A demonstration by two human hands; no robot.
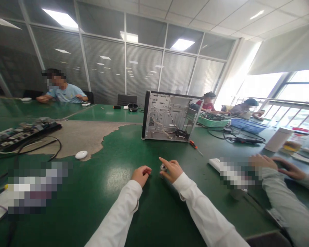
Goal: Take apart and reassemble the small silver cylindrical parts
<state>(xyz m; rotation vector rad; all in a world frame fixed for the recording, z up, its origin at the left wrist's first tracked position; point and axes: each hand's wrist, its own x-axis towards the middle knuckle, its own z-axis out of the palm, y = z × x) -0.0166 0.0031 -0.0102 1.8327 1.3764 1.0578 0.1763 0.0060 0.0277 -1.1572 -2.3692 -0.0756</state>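
My left hand rests low over the green table, fingers curled in and thumb close to them. Nothing shows in it. To its right, my right hand holds a small round silvery thing between thumb and fingers, the index finger stretched forward past it. What kind of thing this is, I cannot tell. Beyond both hands stands a computer case, its side open toward me, with metal bays and loose cables inside. Beside its lower right corner lies a screwdriver with an orange and black handle.
A white oval thing lies at the left, near a torn grey patch. Further left is a power strip with cables. At right, a co-worker's hands are by a keyboard. Green and blue baskets stand behind.
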